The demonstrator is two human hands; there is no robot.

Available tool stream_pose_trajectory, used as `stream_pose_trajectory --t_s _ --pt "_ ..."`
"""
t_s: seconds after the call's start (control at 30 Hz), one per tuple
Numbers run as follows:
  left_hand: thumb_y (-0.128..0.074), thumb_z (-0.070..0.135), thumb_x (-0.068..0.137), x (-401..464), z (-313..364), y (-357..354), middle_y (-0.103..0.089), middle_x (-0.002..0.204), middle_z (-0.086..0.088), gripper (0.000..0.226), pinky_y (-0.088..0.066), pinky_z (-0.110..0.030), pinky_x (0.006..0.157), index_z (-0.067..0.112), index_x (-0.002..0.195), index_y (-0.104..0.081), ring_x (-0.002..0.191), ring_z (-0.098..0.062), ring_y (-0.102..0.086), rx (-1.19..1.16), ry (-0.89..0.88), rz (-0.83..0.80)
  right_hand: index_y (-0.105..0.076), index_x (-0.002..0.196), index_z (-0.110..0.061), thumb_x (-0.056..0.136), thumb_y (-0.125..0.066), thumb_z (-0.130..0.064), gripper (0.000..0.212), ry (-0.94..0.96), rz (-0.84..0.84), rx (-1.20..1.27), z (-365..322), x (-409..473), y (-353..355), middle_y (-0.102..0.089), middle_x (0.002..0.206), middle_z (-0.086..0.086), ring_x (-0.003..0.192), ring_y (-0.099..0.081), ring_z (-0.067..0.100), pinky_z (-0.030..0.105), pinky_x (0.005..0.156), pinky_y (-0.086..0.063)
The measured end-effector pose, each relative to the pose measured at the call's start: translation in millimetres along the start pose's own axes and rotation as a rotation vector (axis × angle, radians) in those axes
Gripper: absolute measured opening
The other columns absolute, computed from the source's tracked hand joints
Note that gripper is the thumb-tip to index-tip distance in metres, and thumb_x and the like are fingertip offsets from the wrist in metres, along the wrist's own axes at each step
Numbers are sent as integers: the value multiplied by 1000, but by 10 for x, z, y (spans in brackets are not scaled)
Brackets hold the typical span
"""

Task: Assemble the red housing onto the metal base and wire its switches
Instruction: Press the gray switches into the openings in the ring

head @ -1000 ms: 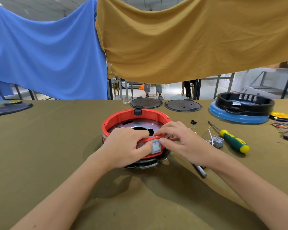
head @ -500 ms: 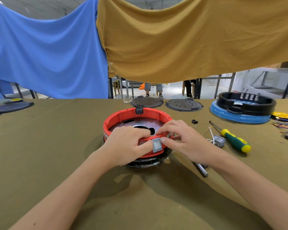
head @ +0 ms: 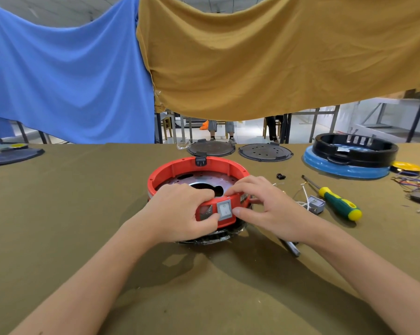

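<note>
The red ring housing sits on the metal base at the table's middle. A grey rocker switch sits in the housing's near wall, beside an empty square opening. My left hand grips the near wall, fingers curled over the rim, thumb against the switch's lower left corner. My right hand grips the rim from the right, thumb pressing the switch's right edge. A second grey switch with white wires lies on the table to the right.
A green-and-yellow screwdriver lies right of the housing. A black ring on a blue base stands at the back right, with loose coloured wires beside it. Two dark round plates lie behind. A metal tool pokes out under my right wrist.
The switch now sits flatter in the housing wall, and the square opening to its left has come into view. Both hands stay on the housing with small finger shifts.
</note>
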State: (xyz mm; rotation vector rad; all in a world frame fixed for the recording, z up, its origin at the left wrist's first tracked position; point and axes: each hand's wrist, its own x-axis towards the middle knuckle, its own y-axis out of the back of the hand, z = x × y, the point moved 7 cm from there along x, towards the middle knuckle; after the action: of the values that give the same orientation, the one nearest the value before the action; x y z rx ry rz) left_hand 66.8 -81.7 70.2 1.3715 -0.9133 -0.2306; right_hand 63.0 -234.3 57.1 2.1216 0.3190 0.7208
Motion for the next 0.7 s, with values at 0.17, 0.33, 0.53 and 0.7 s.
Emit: stream_pose_trajectory --t_s 0.17,0.33,0.53,0.7 --pt "-35 61 77 -8 -4 -20 -43 51 4 44 -31 -29 47 20 65 -42 50 -17 -43 20 14 -8 -57 125 -33 94 -64 -32 33 10 -4 -44 -2 -2 -18 -48 124 -21 121 -35 -4 13 94 -37" --pt "-33 62 73 -3 2 -28 -38 50 3 44 -25 -27 47 20 63 -37 48 -17 -39 14 44 -13 -57 120 -32 91 -67 -30 31 27 48 -92 -35 9 -26 -50 119 -18 116 -36 1 11 91 -35" --pt "-44 52 77 -7 -6 -37 -39 51 2 37 -30 -31 49 18 65 -40 49 -17 -38 20 60 -32 -55 120 -34 91 -66 -32 30 35 79 -160 -50 3 -38 -49 117 -20 114 -34 0 7 89 -33" --pt "-42 54 82 -2 -13 -9 -46 55 0 40 -34 -34 50 16 67 -44 54 -21 -46 -13 38 -18 -57 124 -34 95 -59 -36 29 23 57 -92 -32 -22 -18 -50 120 -22 117 -34 -7 5 89 -32"
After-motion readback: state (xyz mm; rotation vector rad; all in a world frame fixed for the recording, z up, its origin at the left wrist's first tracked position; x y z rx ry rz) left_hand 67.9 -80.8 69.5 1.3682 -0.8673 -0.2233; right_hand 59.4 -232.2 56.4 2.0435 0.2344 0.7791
